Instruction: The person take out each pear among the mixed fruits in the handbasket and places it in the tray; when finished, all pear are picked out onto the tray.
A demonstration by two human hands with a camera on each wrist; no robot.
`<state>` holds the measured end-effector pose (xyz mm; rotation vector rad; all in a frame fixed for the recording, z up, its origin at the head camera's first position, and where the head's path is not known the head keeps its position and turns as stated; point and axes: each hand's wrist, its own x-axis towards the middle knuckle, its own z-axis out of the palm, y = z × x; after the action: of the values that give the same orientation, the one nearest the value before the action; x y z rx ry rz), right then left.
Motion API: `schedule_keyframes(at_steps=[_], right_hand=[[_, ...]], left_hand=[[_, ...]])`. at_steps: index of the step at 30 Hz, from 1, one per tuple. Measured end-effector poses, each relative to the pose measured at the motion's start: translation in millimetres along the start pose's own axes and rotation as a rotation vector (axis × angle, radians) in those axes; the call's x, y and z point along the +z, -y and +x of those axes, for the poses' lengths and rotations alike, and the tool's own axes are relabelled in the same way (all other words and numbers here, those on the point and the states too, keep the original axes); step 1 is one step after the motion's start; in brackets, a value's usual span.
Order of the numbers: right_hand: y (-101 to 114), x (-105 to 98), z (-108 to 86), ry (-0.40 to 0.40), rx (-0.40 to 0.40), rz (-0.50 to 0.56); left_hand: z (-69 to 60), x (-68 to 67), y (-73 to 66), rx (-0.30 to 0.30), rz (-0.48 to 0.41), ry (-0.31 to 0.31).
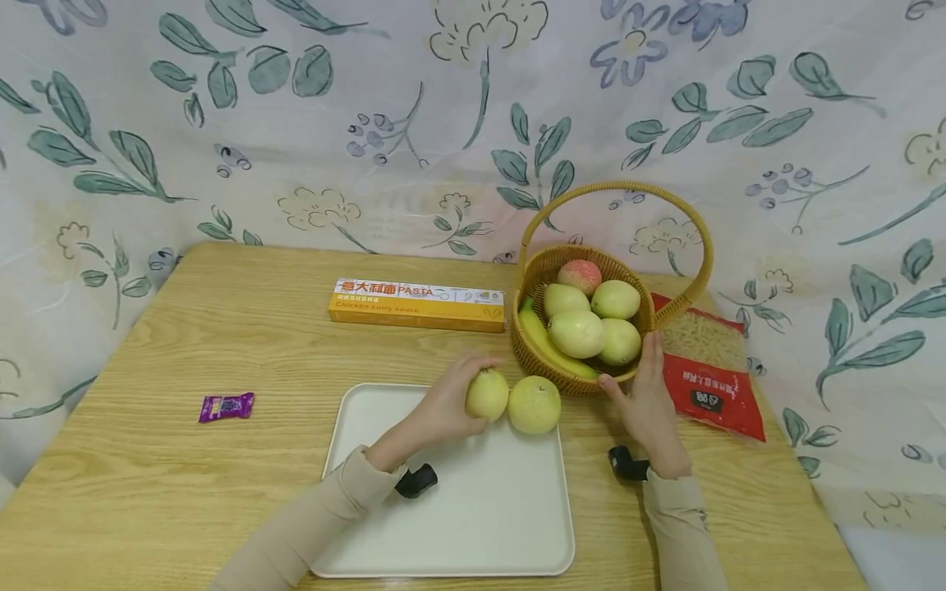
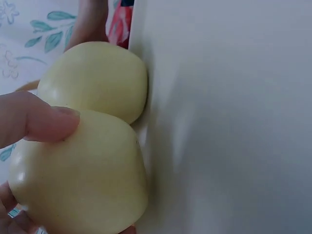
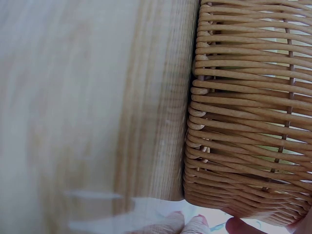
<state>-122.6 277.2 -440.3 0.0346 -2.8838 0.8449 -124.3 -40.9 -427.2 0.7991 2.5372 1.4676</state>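
My left hand [image 1: 447, 404] grips a pale yellow-green round fruit [image 1: 487, 396], thumb on one side and fingers on the other. Right against it sits a second fruit of the same kind [image 1: 535, 405], at the far right corner of the white tray [image 1: 458, 517]. In the left wrist view my thumb [image 2: 51, 124] presses on the held fruit [image 2: 83, 175]. My right hand [image 1: 650, 406], fingers fairly straight and thumb spread, touches the near right side of the wicker basket [image 1: 521, 349]. The basket's weave [image 3: 248, 112] fills the right of the right wrist view.
Inside the basket lie several pale green fruits [image 1: 576, 333], a reddish peach-like fruit [image 1: 580, 277] and a banana [image 1: 543, 341]. A pasta box [image 1: 417, 305] stands left of the basket, a red pasta bag [image 1: 713, 386] to its right. A purple wrapped packet [image 1: 226, 407] lies far left.
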Motion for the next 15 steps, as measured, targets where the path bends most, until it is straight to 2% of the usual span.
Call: schedule_keyframes(at_steps=[8, 15], right_hand=[[-1.4, 0.5, 1.4, 0.001, 0.005, 0.003], [-1.3, 0.5, 0.5, 0.012, 0.004, 0.008]], left_hand=[[-1.6, 5.7, 0.9, 0.017, 0.08, 0.007], [0.2, 4.1, -6.7, -0.015, 0.066, 0.054]])
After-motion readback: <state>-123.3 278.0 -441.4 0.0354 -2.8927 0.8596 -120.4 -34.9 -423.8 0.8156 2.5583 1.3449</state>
